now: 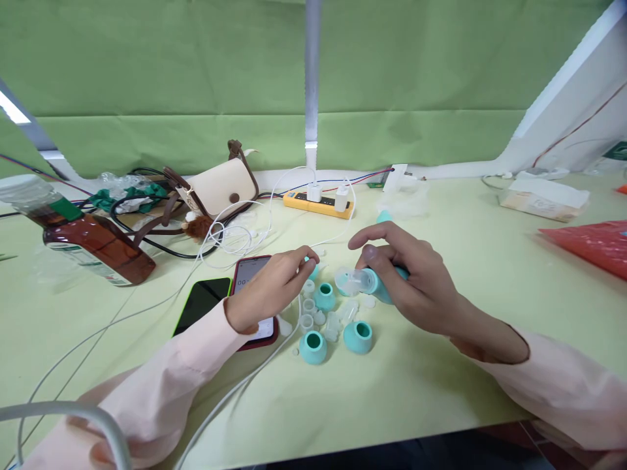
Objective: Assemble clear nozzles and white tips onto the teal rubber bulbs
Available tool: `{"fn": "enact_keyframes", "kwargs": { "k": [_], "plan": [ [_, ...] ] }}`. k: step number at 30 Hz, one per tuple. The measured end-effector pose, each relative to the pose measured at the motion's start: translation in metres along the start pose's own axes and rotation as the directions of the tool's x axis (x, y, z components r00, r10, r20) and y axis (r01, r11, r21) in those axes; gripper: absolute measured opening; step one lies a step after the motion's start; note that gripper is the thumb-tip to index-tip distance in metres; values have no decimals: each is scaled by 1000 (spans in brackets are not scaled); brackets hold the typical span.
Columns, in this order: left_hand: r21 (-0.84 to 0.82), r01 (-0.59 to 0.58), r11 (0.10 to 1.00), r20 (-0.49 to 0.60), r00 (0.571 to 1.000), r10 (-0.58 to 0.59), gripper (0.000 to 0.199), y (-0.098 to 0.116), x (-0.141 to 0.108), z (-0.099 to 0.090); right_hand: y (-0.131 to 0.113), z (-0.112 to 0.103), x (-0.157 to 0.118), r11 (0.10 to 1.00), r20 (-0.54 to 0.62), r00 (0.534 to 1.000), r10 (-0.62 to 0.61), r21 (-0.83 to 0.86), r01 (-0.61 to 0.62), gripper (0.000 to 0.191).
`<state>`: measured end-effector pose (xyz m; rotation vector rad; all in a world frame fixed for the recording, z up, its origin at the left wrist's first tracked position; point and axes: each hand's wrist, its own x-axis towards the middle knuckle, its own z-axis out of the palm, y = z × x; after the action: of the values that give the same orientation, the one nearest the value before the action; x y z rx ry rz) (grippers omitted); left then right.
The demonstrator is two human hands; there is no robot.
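- head view, risk: we judge the small clear caps (308,305) could scatter or roll off among the white cables (235,391) if a sleeve or wrist sweeps through them, since they lie loose and close together between the teal cups (313,347).
- head view, risk: the clear tip on the teal device (377,282) could slip from our grip (it looks smooth) if the fingers loosen.
- head view, our left hand (272,287): fingers curled nearly closed, fingertips pinching a small teal piece (311,266) just above the loose parts; the wrist rests on the red-cased phone (255,274).
- head view, our right hand (414,277): wrapped around the teal device, thumb and forefinger arched over its clear end, held just above the table (441,391) beside the cups.
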<state>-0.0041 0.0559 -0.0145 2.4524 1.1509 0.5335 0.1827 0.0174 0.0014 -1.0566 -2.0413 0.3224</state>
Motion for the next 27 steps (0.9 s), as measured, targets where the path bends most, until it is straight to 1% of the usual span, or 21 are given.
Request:
{"fn": "enact_keyframes", "kwargs": {
  "k": [2, 4, 6, 7, 9, 10, 12, 14, 16, 20, 24, 27],
  "plan": [
    [-40, 21, 999, -38, 999, -23, 28, 1, 0, -2, 3, 1, 2, 1000, 24, 1000, -7, -2, 7, 15],
    [-99, 24, 995, -100, 994, -34, 34, 4, -2, -3, 4, 3, 2, 1000, 46, 999, -8, -8, 8, 15],
    [-141, -17, 990, -161, 987, -6, 38, 9, -5, -5, 5, 5, 2, 1000, 74, 997, -10, -23, 12, 15],
    [-144, -57, 988, -181, 983, 30, 39, 13, -8, -6, 6, 7, 1, 999, 87, 996, -16, -36, 19, 15],
    [-89, -145, 985, -138, 982, 132, 37, 22, -14, -7, 5, 12, -2, 996, 103, 993, -50, -64, 56, 15],
    [-52, -186, 981, -97, 979, 180, 37, 27, -16, -7, 5, 14, -3, 994, 110, 991, -77, -71, 85, 16],
    [6, -233, 972, -16, 972, 233, 32, 34, -20, -6, 3, 17, -6, 987, 111, 983, -143, -63, 151, 16],
    [4, -268, 964, 40, 963, 267, 27, 37, -22, -5, 0, 17, -7, 982, 112, 976, -186, -17, 189, 16],
    [-52, -293, 955, 74, 952, 296, 24, 38, -22, -6, -2, 15, -7, 983, 125, 976, -180, 50, 175, 16],
    [-179, -297, 938, 112, 941, 319, 21, 37, -21, -10, -6, 9, -7, 972, 157, 980, -119, 219, 83, 13],
    [-295, -272, 916, 161, 931, 328, 23, 37, -21, -13, -7, 7, -8, 927, 178, 980, -86, 376, 13, 12],
    [-394, -222, 892, 205, 925, 320, 23, 37, -21, -12, -7, 8, -9, 889, 198, 977, -79, 457, -21, 10]
  ]
}}
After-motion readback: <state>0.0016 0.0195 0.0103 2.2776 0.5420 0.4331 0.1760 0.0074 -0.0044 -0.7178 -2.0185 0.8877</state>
